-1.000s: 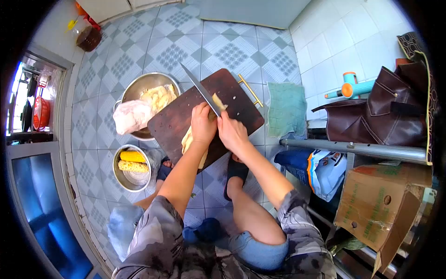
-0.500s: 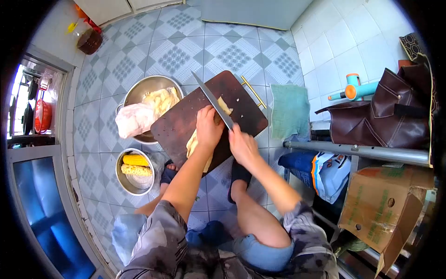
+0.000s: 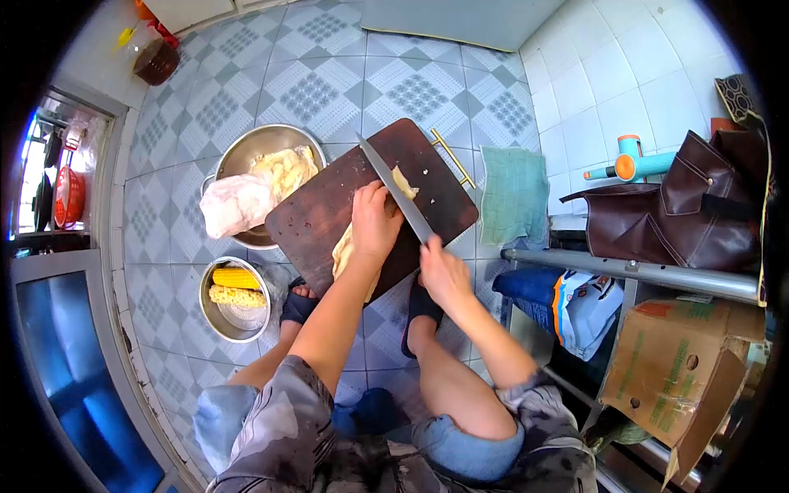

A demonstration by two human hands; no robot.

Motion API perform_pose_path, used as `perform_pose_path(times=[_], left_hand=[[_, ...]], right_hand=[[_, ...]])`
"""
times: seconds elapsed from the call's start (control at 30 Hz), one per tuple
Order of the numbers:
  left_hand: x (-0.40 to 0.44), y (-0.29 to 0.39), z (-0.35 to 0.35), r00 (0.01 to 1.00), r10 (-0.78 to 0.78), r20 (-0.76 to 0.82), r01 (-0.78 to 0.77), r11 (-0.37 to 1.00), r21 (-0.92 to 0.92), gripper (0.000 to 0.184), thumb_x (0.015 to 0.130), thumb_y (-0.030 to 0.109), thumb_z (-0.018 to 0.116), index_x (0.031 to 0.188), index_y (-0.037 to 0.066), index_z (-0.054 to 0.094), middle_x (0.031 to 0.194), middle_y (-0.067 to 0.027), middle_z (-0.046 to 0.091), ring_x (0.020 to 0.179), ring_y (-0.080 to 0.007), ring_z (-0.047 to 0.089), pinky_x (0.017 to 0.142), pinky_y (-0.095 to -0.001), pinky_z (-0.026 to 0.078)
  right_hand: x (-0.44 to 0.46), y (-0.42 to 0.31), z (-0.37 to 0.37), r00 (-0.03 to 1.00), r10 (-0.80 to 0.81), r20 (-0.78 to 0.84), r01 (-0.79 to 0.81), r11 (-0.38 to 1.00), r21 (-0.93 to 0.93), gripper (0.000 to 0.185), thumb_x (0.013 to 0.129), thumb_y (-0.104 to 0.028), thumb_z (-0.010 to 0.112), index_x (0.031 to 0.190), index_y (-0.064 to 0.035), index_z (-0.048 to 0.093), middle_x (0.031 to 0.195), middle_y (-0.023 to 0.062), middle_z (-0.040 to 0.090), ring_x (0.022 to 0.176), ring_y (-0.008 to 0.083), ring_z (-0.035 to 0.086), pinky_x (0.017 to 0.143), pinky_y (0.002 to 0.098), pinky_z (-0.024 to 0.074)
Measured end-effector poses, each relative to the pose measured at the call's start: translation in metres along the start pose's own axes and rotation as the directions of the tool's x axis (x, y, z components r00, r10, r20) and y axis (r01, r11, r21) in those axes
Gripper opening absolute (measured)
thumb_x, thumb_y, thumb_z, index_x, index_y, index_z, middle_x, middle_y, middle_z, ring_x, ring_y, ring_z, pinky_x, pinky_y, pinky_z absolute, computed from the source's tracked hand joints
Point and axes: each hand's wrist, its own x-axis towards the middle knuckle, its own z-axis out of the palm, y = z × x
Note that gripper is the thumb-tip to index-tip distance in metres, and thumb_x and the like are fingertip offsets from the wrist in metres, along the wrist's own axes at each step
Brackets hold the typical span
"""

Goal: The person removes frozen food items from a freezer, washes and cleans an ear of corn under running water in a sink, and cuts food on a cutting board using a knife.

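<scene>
On the dark wooden cutting board (image 3: 312,218), my left hand (image 3: 376,222) presses down with curled fingers on a pale yellowish strip of food, perhaps meat (image 3: 342,251), whose lower end trails under my forearm. My right hand (image 3: 445,269) is closed around the handle of a large kitchen knife (image 3: 398,187). Its long blade slants up and left, right beside my left fingertips. Across the blade lies a cut pale piece (image 3: 404,184), with small white bits near it. The spot where blade and food meet is partly hidden by my left hand.
Left of the board is a metal bowl (image 3: 233,164) with pale pieces and a pinkish-white bundle. Below it, a smaller metal pot (image 3: 207,306) holds corn. A green cloth (image 3: 514,195) lies to the right, near a metal rack (image 3: 641,271) and a cardboard box (image 3: 670,357).
My right hand and the knife have shifted slightly right and down. The blade now sits a little farther from my left fingers. My left hand stays on the food; the view has shifted slightly.
</scene>
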Motion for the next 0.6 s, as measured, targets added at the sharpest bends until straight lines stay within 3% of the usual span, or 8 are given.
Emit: perform_pose_path(times=[0.1,0.17,0.3,0.4,0.47,0.6], left_hand=[[0.004,0.001,-0.001,1.0,-0.006,0.008,0.006,1.0,-0.001,0.034,0.059,0.005,0.068,0.091,0.001,0.058,0.104,-0.0126,0.055,0.096,-0.0318,0.049,0.084,-0.0376,0.041],[-0.005,0.0,0.001,1.0,-0.004,0.023,0.003,1.0,0.015,0.034,0.058,0.004,0.067,0.091,0.001,0.058,0.104,-0.0127,0.055,0.096,-0.0319,0.049,0.084,-0.0378,0.042],[0.005,-0.008,0.002,1.0,0.02,-0.022,-0.02,1.0,0.018,0.034,0.058,0.004,0.066,0.091,0.0,0.058,0.105,-0.0134,0.054,0.096,-0.0322,0.049,0.084,-0.0381,0.042],[0.002,-0.001,0.0,1.0,-0.009,0.0,0.009,1.0,0.022,0.034,0.058,0.005,0.067,0.091,0.001,0.058,0.103,-0.0119,0.055,0.097,-0.0315,0.049,0.084,-0.0384,0.041],[0.002,0.0,-0.002,1.0,-0.009,0.003,0.009,1.0,-0.014,0.035,0.057,0.005,0.068,0.091,0.001,0.058,0.103,-0.0115,0.055,0.096,-0.031,0.049,0.084,-0.0379,0.041],[0.003,-0.002,-0.002,0.999,-0.017,0.028,0.017,1.0,-0.016,0.036,0.056,0.005,0.069,0.09,0.001,0.058,0.103,-0.0113,0.055,0.096,-0.0305,0.049,0.085,-0.0373,0.041]], right_hand=[[-0.02,0.007,-0.008,1.0,0.015,0.021,-0.013,0.996,-0.09,0.025,0.089,-0.028,0.042,0.096,-0.0039,0.04,0.061,0.023,0.058,0.056,0.0395,0.059,0.048,0.0506,0.0471],[0.011,0.001,-0.002,0.994,-0.089,-0.055,0.085,0.994,-0.071,0.028,0.089,-0.025,0.041,0.098,0.0012,0.041,0.059,0.0212,0.058,0.054,0.0374,0.06,0.048,0.0469,0.0485],[0.061,-0.031,-0.004,0.985,-0.157,-0.073,0.155,0.988,-0.029,0.027,0.089,-0.025,0.041,0.096,0.0009,0.042,0.061,0.0207,0.058,0.055,0.037,0.06,0.049,0.0455,0.0491],[0.039,-0.017,-0.006,0.987,-0.137,-0.079,0.134,0.99,-0.048,0.026,0.089,-0.026,0.041,0.096,-0.001,0.041,0.064,0.0207,0.059,0.057,0.0378,0.06,0.05,0.0473,0.0487],[0.0,0.003,-0.002,1.0,-0.003,0.015,0.004,0.998,-0.069,0.028,0.089,-0.028,0.042,0.097,-0.0013,0.039,0.066,0.0215,0.059,0.059,0.0378,0.06,0.05,0.0485,0.0485],[0.002,0.0,-0.002,1.0,0.008,0.01,-0.007,0.992,-0.127,0.03,0.089,-0.029,0.041,0.097,0.0003,0.039,0.064,0.0213,0.059,0.057,0.0374,0.06,0.049,0.0484,0.0485]])
